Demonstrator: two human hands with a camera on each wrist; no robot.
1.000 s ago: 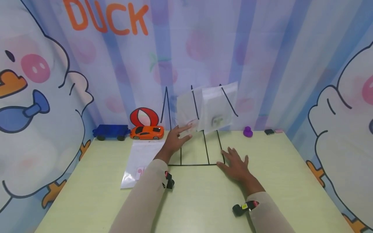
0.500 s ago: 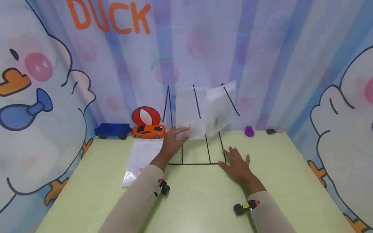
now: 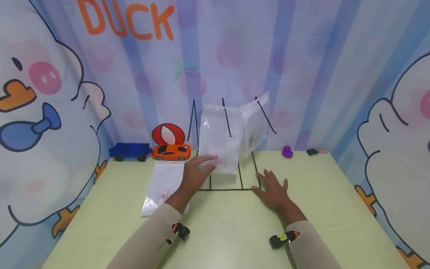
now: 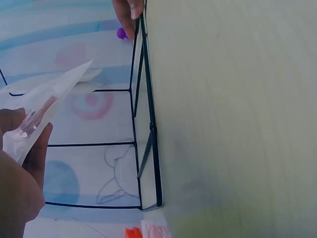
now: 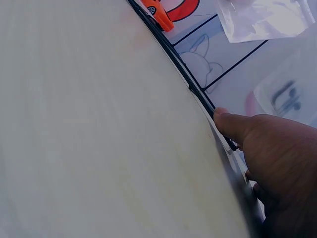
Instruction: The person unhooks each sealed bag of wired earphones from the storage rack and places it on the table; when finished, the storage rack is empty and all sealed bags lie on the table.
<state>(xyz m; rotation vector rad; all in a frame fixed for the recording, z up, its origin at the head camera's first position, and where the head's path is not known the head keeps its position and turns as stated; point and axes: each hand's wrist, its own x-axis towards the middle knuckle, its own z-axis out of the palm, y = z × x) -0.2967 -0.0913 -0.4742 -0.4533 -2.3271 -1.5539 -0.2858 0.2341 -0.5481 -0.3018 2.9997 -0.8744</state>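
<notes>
A black wire rack [image 3: 221, 189] with upright prongs stands mid-table. From its middle prong hangs a clear-fronted white plastic bag [image 3: 213, 130] with a small pink item inside. My left hand [image 3: 193, 175] pinches this bag near its lower left edge, thumb on one face and fingers on the other in the left wrist view. On the right prong hangs a second plastic bag [image 3: 253, 127], turned sideways, with something dark inside. My right hand [image 3: 273, 190] holds the rack's front right corner, its thumb [image 5: 228, 124] against the base bar in the right wrist view.
A third plastic bag [image 3: 162, 183] lies flat left of the rack. Behind it are an orange toy car [image 3: 171, 152], a blue toy trailer [image 3: 130, 150] and a red-and-white round piece [image 3: 168, 133]. A purple knob-shaped piece [image 3: 287, 151] and small black block [image 3: 312, 152] stand back right.
My left hand has moved down and slightly left with the middle bag's lower end, which hangs lower now and faces forward. The right-hand bag has turned sideways. My right hand stays at the rack's corner.
</notes>
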